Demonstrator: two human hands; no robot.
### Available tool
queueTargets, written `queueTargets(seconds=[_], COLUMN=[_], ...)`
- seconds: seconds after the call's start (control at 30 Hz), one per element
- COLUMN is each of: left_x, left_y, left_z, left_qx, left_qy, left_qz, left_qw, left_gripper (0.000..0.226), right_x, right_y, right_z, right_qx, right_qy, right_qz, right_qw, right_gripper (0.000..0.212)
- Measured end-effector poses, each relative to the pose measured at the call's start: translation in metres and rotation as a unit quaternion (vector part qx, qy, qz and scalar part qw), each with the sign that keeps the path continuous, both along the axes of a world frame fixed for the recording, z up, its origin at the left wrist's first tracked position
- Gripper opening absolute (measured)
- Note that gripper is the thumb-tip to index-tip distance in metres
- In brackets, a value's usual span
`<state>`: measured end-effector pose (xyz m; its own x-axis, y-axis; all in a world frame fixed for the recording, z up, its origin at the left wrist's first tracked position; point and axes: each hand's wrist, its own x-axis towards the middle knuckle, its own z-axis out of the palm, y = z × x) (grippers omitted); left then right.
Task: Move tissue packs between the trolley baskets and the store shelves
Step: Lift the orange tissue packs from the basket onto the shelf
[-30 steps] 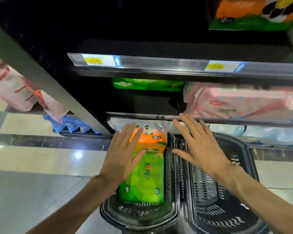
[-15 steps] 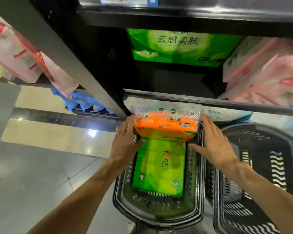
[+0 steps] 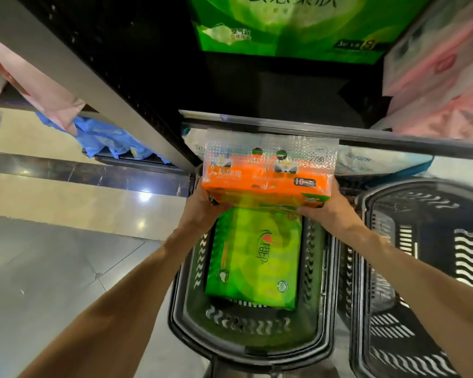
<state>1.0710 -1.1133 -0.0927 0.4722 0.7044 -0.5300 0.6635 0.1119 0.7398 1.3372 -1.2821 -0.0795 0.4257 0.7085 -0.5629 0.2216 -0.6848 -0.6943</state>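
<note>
Fingers: both sets tucked under the orange pack, thumbs showing at its near edge, grasping it from either end
Left hand: clamped on the pack's left end
Right hand: clamped on the right end
Orange pack: held level above the left basket, just below the shelf edge
Green pack: lying flat inside that left basket
Right basket: touching the left one
Shelf above: big green pack at the back, pink packs to the right
</note>
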Motion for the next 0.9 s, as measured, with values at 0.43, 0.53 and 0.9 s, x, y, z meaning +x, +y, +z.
queueTargets(seconds=[0.43, 0.53, 0.9], left_x=[-0.013, -0.015, -0.014], left_y=[-0.030, -0.042, -0.072], left_z=[0.063, 0.088, 0.192], left_qx=[0.067, 0.070, 0.055], left_qy=[-0.063, -0.078, -0.135], left_qz=[0.084, 0.091, 0.027], left_qw=[0.992, 0.990, 0.989], left_gripper=[0.022, 0.036, 0.068], right_x=[-0.027, -0.037, -0.051], right_y=[-0.029, -0.035, -0.075], right_z=[0.058, 0.087, 0.189], right_qx=[0.108, 0.138, 0.185], right_qy=[0.072, 0.072, 0.090], right_qz=[-0.118, -0.145, -0.207], right_qw=[0.985, 0.977, 0.956], right_gripper=[0.061, 0.048, 0.067])
